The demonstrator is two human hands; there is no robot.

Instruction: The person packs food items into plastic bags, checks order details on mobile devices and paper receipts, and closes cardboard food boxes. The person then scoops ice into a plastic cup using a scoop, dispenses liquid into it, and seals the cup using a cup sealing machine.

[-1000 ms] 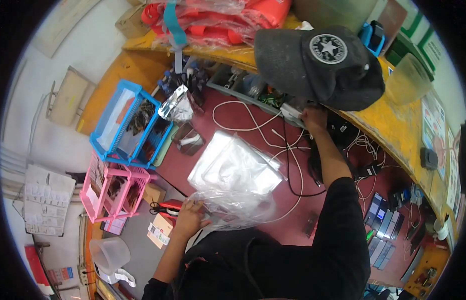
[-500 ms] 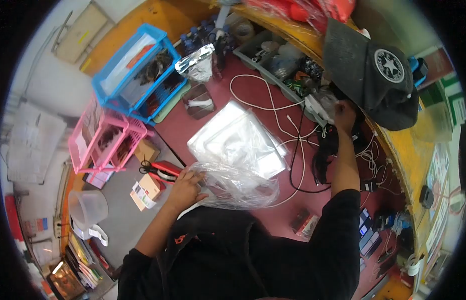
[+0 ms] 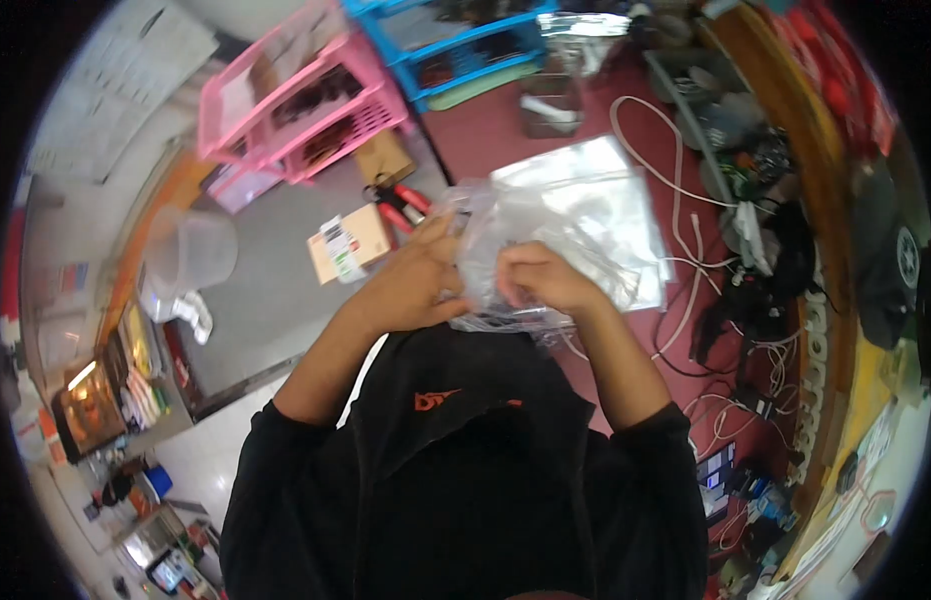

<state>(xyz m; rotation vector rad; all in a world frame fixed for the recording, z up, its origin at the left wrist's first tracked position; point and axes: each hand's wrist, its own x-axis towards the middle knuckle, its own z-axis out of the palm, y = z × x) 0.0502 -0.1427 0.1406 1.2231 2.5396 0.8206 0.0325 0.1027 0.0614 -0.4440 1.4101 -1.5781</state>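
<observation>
A crumpled clear plastic bag (image 3: 545, 225) lies in front of my body. My left hand (image 3: 417, 283) is closed on its left edge, thumb toward me. Over the middle of the bag, my right hand (image 3: 547, 280) has its fingers curled into a pinch on the film. Exactly what sits under the fingertips is hard to make out. Beneath and behind the bag is a stack of shiny clear plastic sleeves (image 3: 625, 190). Red-handled pliers (image 3: 400, 203) lie just beyond my left hand, next to a small cardboard box (image 3: 347, 246) with a white label.
A pink tray rack (image 3: 305, 110) and a blue tray rack (image 3: 475, 55) stand at the back. White cables (image 3: 682, 190) trail across the red tabletop on the right, beside a grey divided bin (image 3: 690, 125). A clear plastic tub (image 3: 190, 250) sits at left.
My right hand has come from the bin on the far right to the plastic bag. My left hand stays at the bag's left side. The view has turned and shifted left.
</observation>
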